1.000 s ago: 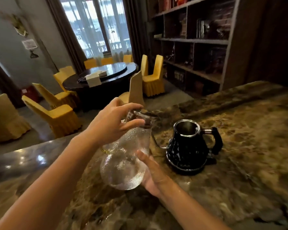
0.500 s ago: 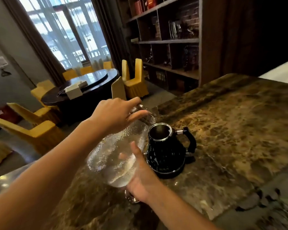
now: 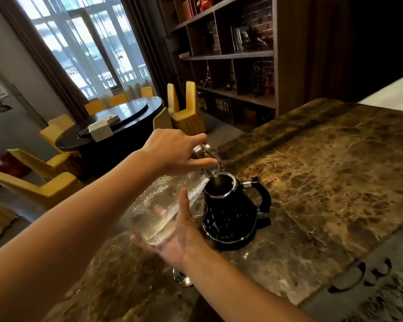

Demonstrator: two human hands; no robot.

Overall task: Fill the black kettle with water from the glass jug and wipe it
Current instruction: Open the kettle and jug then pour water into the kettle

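Observation:
The black kettle [image 3: 230, 212] stands lidless on its base on the brown marble counter [image 3: 323, 182], handle to the right. A textured glass jug [image 3: 163, 205] with water in it is tilted steeply, its mouth resting over the kettle's open rim. My left hand [image 3: 172, 152] grips the jug's neck from above. My right hand [image 3: 184, 233] cups the jug's rounded bottom from below, thumb up along its side. The kettle's left side is hidden behind the jug.
A small shiny metal object [image 3: 182, 278] lies on the counter under my right wrist. A dark inset area [image 3: 370, 287] fills the counter's near right. Beyond the counter are a round dark table [image 3: 116, 126], yellow chairs [image 3: 49, 187] and a bookshelf [image 3: 233, 61].
The jug has moved right to the kettle and tipped further, from nearly upright to spout-down over the opening. Both hands kept their hold. The camera view shifted toward the kettle.

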